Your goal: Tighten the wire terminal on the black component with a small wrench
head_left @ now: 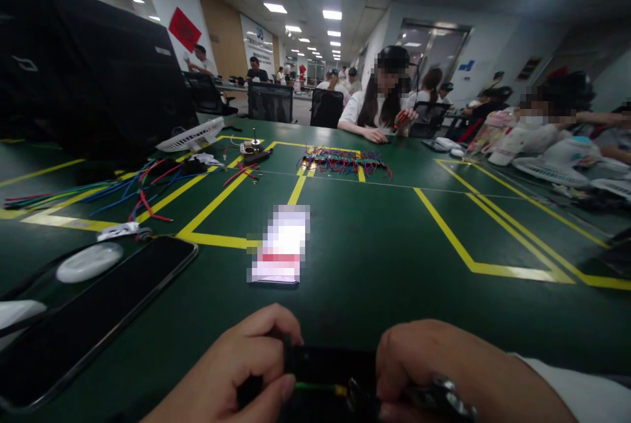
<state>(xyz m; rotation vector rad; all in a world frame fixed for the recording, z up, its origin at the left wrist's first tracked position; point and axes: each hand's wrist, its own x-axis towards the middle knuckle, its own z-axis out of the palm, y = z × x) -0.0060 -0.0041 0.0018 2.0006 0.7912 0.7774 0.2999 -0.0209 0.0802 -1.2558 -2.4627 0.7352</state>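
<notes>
Low in the view, my left hand [251,357] is closed, its thumb and fingers pinching near the end of a thin green wire [313,386]. The wire runs right to a small yellowish end piece [340,390]. My right hand [424,354] is curled around a dark tool with shiny metal parts [446,389]; its kind is not clear. A round dark part of it sits by the wire's right end. Behind both hands lies a dark surface, mostly in shadow. A phone with a lit screen [283,245] lies just beyond my hands.
Left on the green table [365,245] lie a black flat device [98,318], a white mouse-like object [89,262], loose coloured wires [145,193] and a black monitor [108,68]. A wire bundle [340,161] lies farther back. Opposite sits a person [379,101]; fans [557,160] stand right.
</notes>
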